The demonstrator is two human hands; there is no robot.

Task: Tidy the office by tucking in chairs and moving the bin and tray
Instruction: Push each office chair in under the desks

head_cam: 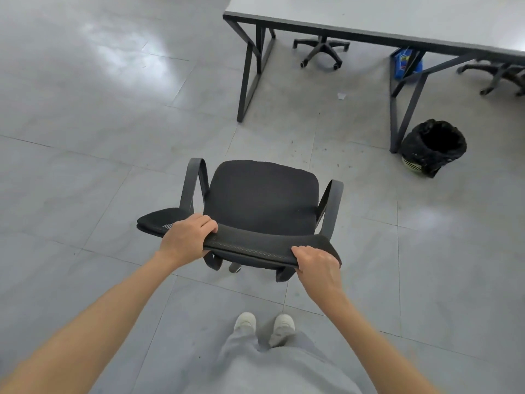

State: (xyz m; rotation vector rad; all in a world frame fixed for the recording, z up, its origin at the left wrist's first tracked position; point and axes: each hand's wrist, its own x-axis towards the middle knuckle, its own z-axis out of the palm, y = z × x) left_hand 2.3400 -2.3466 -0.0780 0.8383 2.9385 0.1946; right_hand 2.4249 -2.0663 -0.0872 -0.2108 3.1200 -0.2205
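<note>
Both hands, left hand (186, 237) and right hand (318, 264), fingers curled on office chair (262, 194) backrest; grey tiled floor (85, 137), counter (397, 15), bin (433, 146) beside its leg.

Both hands (187, 237) on chair back (255, 245)

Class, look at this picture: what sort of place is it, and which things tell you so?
Most likely an office: a long grey desk on black metal legs, wheeled office chairs, and a lined waste bin on a tiled floor.

Head-worn wide view, steeply downward, floor (85, 137) close below
</note>
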